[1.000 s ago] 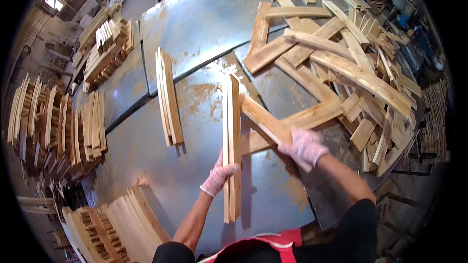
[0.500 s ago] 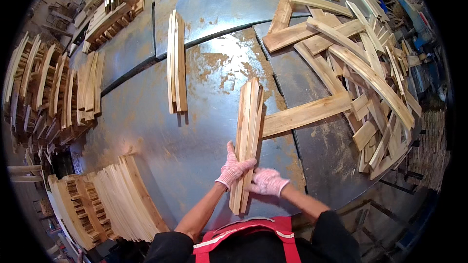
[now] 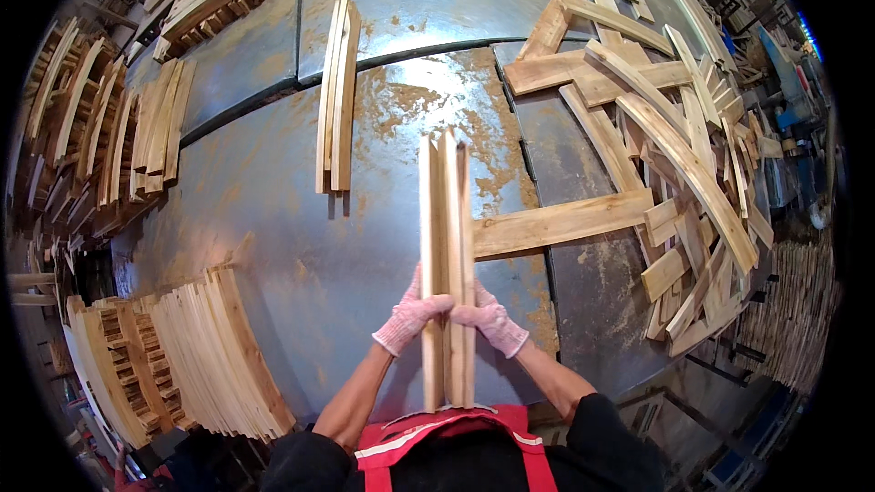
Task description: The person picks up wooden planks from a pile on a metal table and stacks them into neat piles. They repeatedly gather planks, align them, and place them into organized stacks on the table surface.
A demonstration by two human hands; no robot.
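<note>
Both my hands wear pale pink knit gloves and grip one bundle of long wooden slats [image 3: 440, 219] near its lower end. My left hand [image 3: 415, 317] is closed round the bundle's left side, thumb across the top. From the right side my right hand [image 3: 492, 317] wraps it, its thumb meeting the middle. The slats stand on edge side by side, pointing away from me, with narrow gaps at the far end. Just right of the bundle a flat board [image 3: 565, 221] lies crosswise, its left end close to the slats.
On the metal table [image 3: 273, 228], dusted with sawdust, a small group of slats [image 3: 338, 96] lies ahead to the left. A loose heap of boards [image 3: 693, 164] covers the right side. Stacked slats [image 3: 205, 346] stand at lower left, and more stacks [image 3: 87, 118] at far left.
My right hand has come up from beside the lower end to grip the bundle's right side. The bundle has swung upright in view, toward the left. The whole view has shifted slightly.
</note>
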